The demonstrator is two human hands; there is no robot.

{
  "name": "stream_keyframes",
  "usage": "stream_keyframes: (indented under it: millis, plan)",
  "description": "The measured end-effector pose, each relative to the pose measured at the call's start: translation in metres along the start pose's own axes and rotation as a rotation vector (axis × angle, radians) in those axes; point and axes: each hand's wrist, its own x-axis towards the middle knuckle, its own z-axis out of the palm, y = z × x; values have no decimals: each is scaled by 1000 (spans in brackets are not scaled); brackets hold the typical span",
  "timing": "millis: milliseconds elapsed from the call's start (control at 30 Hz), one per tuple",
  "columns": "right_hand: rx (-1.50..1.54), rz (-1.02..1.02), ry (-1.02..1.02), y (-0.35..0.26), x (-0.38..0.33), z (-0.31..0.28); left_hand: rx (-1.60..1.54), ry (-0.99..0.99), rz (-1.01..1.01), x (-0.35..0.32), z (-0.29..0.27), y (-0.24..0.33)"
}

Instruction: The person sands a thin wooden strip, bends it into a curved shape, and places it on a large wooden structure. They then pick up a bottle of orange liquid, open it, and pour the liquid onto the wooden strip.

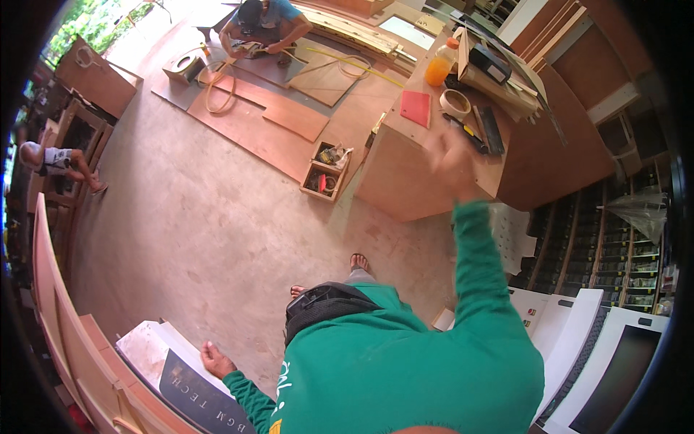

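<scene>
My right hand (450, 155), smeared by motion, is stretched out over the near corner of a wooden cabinet top (405, 145). Closest to it lie a yellow-and-black utility knife (471, 136), a roll of masking tape (455, 104) and a red sheet of sandpaper-like material (416, 108). A long black bar (491, 130) is on its right. Whether the fingers hold anything is hidden by the blur. Low at my left side, my left hand (215, 361) hangs beside a white and dark machine panel (189, 387), its fingers loosely extended with nothing visible in them.
A bottle of orange liquid (438, 66) stands on the cabinet. A divided wooden tool box (322, 173) sits on the floor by plywood panels (253, 123). One person (264, 29) crouches working at the back; another (61, 160) sits far left. Racks of small parts (607, 224) stand right.
</scene>
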Motion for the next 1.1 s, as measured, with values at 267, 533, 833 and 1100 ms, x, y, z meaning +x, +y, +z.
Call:
stream_keyframes:
  millis: [267, 533, 833, 1100]
  plan:
    - [-383, 193, 368, 78, 206, 23, 187, 130, 748, -58, 8, 27]
    - [-158, 197, 282, 94, 231, 34, 446, 249, 499, -127, 20, 40]
    - [893, -329, -522, -110, 225, 11, 208, -3, 830, -134, 76, 219]
    - [1063, -632, -1014, -345, 77, 45, -7, -353, 1359, -165, 99, 356]
